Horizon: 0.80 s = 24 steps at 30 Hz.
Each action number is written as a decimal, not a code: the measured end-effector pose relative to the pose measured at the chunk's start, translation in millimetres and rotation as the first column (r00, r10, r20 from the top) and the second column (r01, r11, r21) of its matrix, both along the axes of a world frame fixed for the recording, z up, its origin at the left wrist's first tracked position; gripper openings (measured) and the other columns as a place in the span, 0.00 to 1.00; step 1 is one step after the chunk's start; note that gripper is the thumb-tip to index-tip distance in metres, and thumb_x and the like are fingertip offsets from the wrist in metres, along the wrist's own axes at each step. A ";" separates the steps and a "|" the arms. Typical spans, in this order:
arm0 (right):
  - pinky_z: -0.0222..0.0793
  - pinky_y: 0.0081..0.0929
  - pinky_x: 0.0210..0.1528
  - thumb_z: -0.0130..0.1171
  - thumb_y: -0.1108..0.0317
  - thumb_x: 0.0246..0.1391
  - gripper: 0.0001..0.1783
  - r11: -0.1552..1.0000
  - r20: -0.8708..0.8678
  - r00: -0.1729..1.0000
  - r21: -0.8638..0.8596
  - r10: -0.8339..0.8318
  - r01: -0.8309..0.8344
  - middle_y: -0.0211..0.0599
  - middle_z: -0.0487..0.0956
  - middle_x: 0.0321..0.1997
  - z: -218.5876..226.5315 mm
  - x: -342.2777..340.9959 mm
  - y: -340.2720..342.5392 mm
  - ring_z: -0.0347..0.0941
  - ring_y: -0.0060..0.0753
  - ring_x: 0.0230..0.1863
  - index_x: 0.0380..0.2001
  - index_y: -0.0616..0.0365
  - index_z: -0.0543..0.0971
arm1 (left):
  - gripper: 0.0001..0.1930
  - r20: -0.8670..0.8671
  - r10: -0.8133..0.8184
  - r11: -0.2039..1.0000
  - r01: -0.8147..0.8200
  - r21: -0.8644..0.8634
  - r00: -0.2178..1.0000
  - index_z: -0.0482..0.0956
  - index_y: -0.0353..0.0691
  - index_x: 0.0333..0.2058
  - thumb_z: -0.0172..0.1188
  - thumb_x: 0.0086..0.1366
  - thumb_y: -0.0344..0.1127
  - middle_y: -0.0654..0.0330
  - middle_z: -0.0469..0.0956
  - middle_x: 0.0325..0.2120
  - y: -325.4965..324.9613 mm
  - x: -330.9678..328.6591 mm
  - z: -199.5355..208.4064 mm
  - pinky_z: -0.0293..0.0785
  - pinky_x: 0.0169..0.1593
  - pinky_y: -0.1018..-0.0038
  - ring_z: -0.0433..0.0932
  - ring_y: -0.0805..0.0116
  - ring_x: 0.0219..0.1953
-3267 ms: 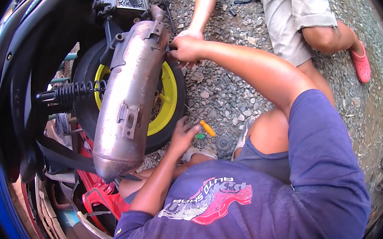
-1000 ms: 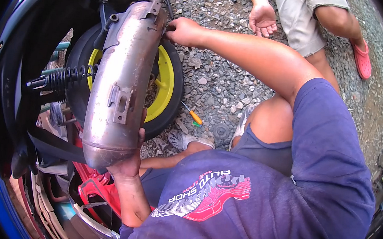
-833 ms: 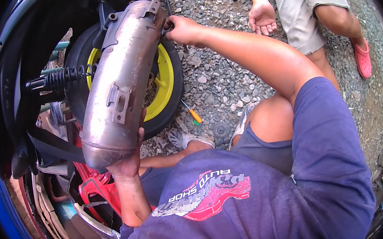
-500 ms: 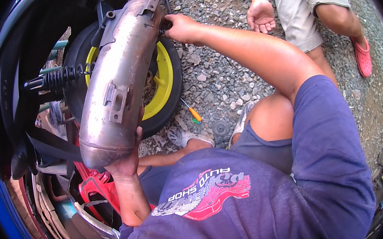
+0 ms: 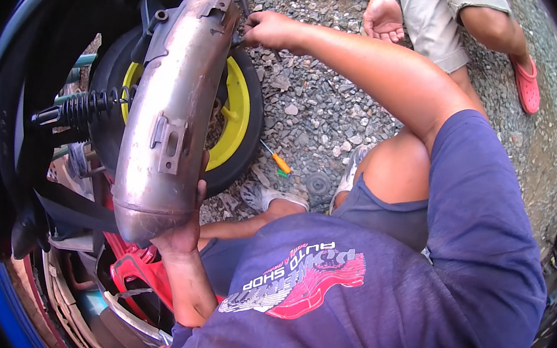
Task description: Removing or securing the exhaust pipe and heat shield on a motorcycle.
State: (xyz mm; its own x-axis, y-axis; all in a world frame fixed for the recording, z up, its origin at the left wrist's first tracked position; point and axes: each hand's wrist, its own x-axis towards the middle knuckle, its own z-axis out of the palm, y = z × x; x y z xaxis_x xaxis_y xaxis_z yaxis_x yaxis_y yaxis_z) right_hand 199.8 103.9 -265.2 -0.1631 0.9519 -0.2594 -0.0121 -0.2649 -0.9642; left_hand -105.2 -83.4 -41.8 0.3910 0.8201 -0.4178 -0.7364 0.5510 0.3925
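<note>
A worn metal exhaust muffler (image 5: 171,103) stretches lengthwise in front of me, its slotted bracket facing up. My left hand (image 5: 181,235) cups its near, rounded end from below and the side, with fingers showing along its right edge. Beside the muffler's far end, my right hand (image 5: 270,31) is closed with bent fingers; whatever is at the fingertips is too small and hidden to name. Behind the muffler stands a wheel (image 5: 232,129) with a black tire and yellow-green rim. A coil-spring shock absorber (image 5: 83,109) sticks out left of the wheel.
On the gravel (image 5: 305,109) lies an orange-handled screwdriver (image 5: 281,163). Dark vehicle panels (image 5: 22,122) line the left, with red parts (image 5: 138,271) below. At the top right, another person's open hand (image 5: 383,20) hangs near a leg; that person wears a pink clog (image 5: 527,85).
My right hand has drawn slightly up and right, away from the muffler's side. The muffler and my left hand have shifted slightly within the view, still together.
</note>
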 end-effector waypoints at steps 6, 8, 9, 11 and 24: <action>0.73 0.33 0.28 0.63 0.65 0.54 0.13 0.960 0.057 0.984 -0.236 0.169 -0.152 0.35 0.83 0.32 -32.9 37.3 -0.2 0.76 0.29 0.29 0.42 0.59 0.82 | 0.42 -0.029 0.015 1.000 -0.015 0.012 0.999 0.52 0.49 0.82 0.49 0.80 0.63 0.41 0.44 0.83 2.0 1.3 -1.1 0.61 0.73 0.23 0.40 0.24 0.82; 0.82 0.43 0.40 0.64 0.63 0.55 0.19 0.937 0.664 0.665 -0.190 0.342 -0.293 0.47 0.89 0.42 -46.8 39.3 1.2 0.85 0.43 0.38 0.47 0.63 0.86 | 0.41 -0.006 0.015 1.000 -0.015 -0.003 1.000 0.50 0.50 0.83 0.50 0.81 0.61 0.44 0.40 0.84 2.1 -4.0 -3.8 0.57 0.75 0.24 0.36 0.27 0.83; 0.82 0.46 0.46 0.66 0.61 0.55 0.21 0.859 0.731 0.476 -0.312 0.489 -0.405 0.49 0.89 0.48 -55.9 34.7 0.7 0.86 0.46 0.44 0.49 0.63 0.87 | 0.41 0.014 -0.003 1.000 0.003 -0.011 1.000 0.49 0.51 0.83 0.52 0.81 0.59 0.46 0.37 0.84 1.3 -7.1 -4.7 0.54 0.76 0.25 0.31 0.31 0.84; 0.82 0.48 0.54 0.69 0.57 0.56 0.22 0.664 0.707 0.138 -0.553 0.694 -0.504 0.48 0.89 0.55 -84.2 16.7 -5.1 0.87 0.49 0.52 0.50 0.60 0.90 | 0.41 0.032 0.013 1.000 -0.013 -0.020 0.999 0.49 0.50 0.83 0.52 0.81 0.59 0.46 0.37 0.84 1.0 -9.1 -5.7 0.55 0.76 0.24 0.31 0.29 0.84; 0.81 0.48 0.57 0.72 0.41 0.56 0.31 0.282 0.427 0.034 -0.534 0.904 -0.797 0.34 0.89 0.58 -194.5 -255.8 -203.8 0.85 0.44 0.59 0.57 0.46 0.89 | 0.40 0.088 0.097 0.976 -0.077 -0.203 0.991 0.48 0.48 0.83 0.51 0.82 0.57 0.45 0.38 0.84 4.7 -18.5 10.6 0.55 0.72 0.17 0.32 0.30 0.84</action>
